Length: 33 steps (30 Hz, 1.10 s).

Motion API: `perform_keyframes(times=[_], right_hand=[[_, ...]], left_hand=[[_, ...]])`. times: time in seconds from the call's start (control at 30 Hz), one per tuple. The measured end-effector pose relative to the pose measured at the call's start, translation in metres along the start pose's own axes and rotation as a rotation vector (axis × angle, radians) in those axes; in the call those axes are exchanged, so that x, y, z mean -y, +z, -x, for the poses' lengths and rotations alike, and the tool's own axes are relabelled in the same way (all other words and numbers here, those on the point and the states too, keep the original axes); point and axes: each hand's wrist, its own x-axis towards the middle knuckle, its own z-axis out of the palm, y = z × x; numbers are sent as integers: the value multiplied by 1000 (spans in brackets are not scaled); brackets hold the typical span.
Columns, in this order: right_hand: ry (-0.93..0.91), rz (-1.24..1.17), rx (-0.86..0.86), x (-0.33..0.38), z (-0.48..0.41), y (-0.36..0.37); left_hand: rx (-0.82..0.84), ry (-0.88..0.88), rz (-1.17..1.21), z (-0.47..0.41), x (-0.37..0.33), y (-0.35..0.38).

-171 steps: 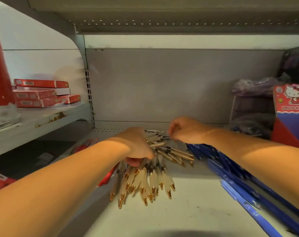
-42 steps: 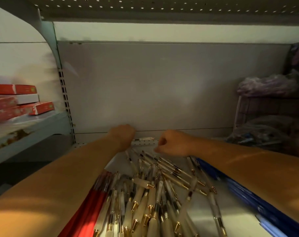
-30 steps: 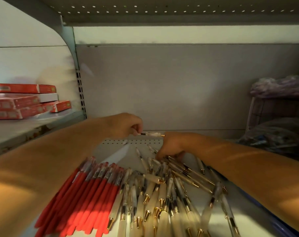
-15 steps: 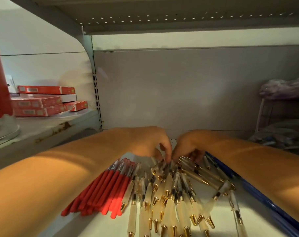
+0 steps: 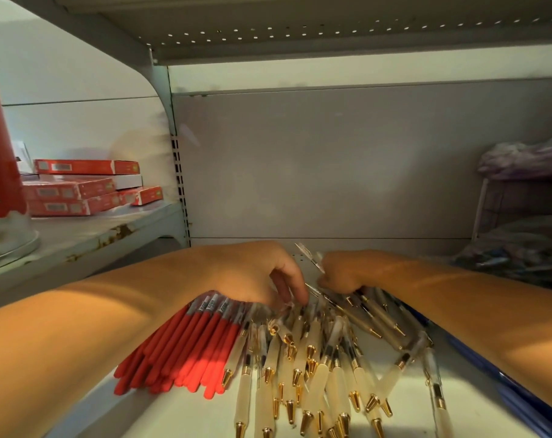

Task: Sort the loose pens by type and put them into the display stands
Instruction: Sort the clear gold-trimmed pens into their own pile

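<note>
A bundle of matte red plastic pens [image 5: 186, 352] has grey ends with white printed labels. The frosted cream pens [image 5: 312, 384] beside them carry shiny gold tips and gold bands, with dark cores showing through. One clear pen [image 5: 308, 256] stands out pale behind them. Dark blue pens [image 5: 518, 403] line the right edge. The flat cardboard boxes [image 5: 75, 191] are red, one white. The pale grey metal shelf [image 5: 88, 235] under them shows brown rust patches.

On the shelf [image 5: 189, 415], a pen bundle [image 5: 186, 349] lies just left of the pen heap [image 5: 319, 368]; boxes [image 5: 75, 191] sit stacked on the side shelf [image 5: 88, 235], left.
</note>
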Motion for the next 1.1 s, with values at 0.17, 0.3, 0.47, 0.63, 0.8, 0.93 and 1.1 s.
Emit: perform_keyframes(times=[0.17,0.3,0.47,0.63,0.8,0.93,1.1], right_hand=[[-14,-160,-114,-9,5,-15],[13,-342,-145,-12,25,-39],[51,-572,45,-2,58,-31],[75,-361,28,2,67,-10],[87,-245,95,0,59,-5],[86,-327,178,-2,56,-10],[94,-303,207,-3,54,-11]], left_hand=[[-47,-56,78,-2,7,-11],[-216,-169,-270,-22,27,-13],[-147,-168,-639,-46,45,-10],[3,-29,-708,-60,42,-3],[1,131,-537,-58,38,-1],[-4,166,-513,-57,42,-3],[22,180,-727,-63,42,-7]])
